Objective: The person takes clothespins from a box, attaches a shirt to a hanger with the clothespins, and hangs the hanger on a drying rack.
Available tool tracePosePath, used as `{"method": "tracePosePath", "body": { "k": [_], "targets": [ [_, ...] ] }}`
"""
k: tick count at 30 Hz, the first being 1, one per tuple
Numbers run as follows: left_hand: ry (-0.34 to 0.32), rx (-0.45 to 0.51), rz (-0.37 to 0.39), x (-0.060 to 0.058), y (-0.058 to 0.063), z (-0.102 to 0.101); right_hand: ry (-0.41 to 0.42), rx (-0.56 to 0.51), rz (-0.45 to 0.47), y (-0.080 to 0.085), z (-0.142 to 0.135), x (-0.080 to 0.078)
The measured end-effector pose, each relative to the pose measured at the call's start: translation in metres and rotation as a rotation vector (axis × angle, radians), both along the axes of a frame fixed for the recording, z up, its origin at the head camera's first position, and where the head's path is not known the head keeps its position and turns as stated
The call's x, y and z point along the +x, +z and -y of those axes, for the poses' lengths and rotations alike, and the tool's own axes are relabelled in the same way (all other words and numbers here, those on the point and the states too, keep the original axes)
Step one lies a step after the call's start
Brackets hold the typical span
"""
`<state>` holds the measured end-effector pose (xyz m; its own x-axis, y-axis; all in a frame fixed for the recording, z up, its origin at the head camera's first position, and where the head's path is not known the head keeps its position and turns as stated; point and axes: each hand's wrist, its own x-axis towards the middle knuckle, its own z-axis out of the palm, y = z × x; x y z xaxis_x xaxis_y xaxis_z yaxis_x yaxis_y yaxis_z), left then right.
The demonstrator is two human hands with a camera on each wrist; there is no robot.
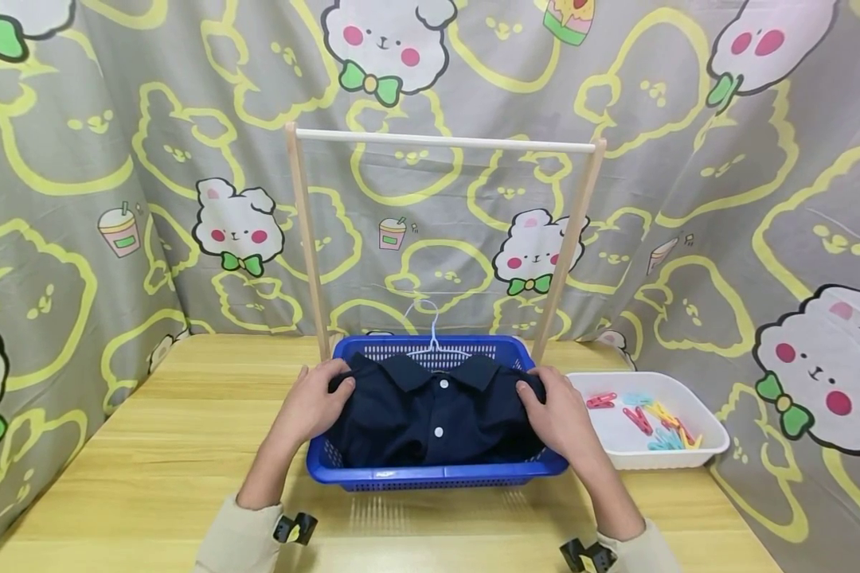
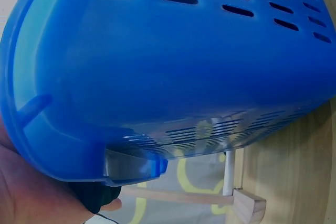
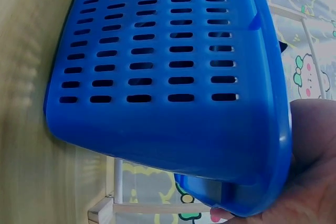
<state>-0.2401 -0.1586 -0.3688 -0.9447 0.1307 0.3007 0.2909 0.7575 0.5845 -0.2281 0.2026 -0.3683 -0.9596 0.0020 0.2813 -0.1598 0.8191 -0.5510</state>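
A dark navy collared shirt (image 1: 401, 422) with white buttons lies in a blue plastic basket (image 1: 437, 475), its collar toward the back. My left hand (image 1: 318, 404) grips the shirt's left-side shoulder, thumb on the front of the cloth. On the other side my right hand (image 1: 557, 407) pinches the opposite shoulder the same way. Behind the collar a white hanger (image 1: 435, 342) shows its hook and part of its arms; the rest is hidden. In the left wrist view, dark cloth (image 2: 94, 196) sticks out under the hand beside the basket rim. The right wrist view shows that hand (image 3: 312, 171) by the rim.
A wooden rack with a white crossbar (image 1: 444, 141) stands behind the basket. To the right, a white tray (image 1: 717, 446) holds several coloured clothespins (image 1: 638, 420). The wooden table (image 1: 150, 446) is bordered by a patterned curtain (image 1: 150, 159) at the back and sides.
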Motion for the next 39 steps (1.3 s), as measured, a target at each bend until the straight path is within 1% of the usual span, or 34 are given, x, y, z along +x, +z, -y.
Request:
{"method": "tracePosePath", "body": {
  "k": [4, 7, 10, 14, 19, 25, 28, 32, 36, 39],
  "targets": [
    [0.033, 0.003, -0.018, 0.002, 0.002, -0.001, -0.015, -0.014, 0.006, 0.002, 0.0, 0.001],
    [0.056, 0.007, -0.006, 0.005, 0.005, -0.002, -0.023, -0.02, 0.014, 0.004, -0.001, 0.001],
    [0.066, 0.019, 0.003, 0.006, 0.009, -0.003, -0.025, -0.031, 0.017, 0.005, -0.002, 0.002],
    [0.067, 0.049, 0.008, 0.008, 0.016, -0.003, -0.028, -0.052, 0.019, 0.01, -0.003, 0.002],
    [0.043, 0.073, 0.019, 0.013, 0.028, 0.0, -0.033, -0.077, 0.012, 0.017, -0.004, 0.003],
    [0.044, 0.115, 0.022, 0.018, 0.041, 0.001, -0.027, -0.085, -0.046, 0.027, -0.004, 0.005],
    [0.046, 0.128, 0.011, 0.021, 0.047, 0.001, -0.026, -0.085, -0.062, 0.034, -0.004, 0.007],
    [0.048, 0.163, -0.014, 0.024, 0.053, 0.0, -0.036, -0.103, -0.049, 0.042, -0.005, 0.01],
    [0.065, 0.202, -0.054, 0.024, 0.056, -0.002, -0.038, -0.136, -0.043, 0.048, -0.004, 0.011],
    [0.085, 0.225, -0.077, 0.023, 0.057, -0.005, -0.043, -0.166, -0.057, 0.051, -0.004, 0.011]
  ]
}}
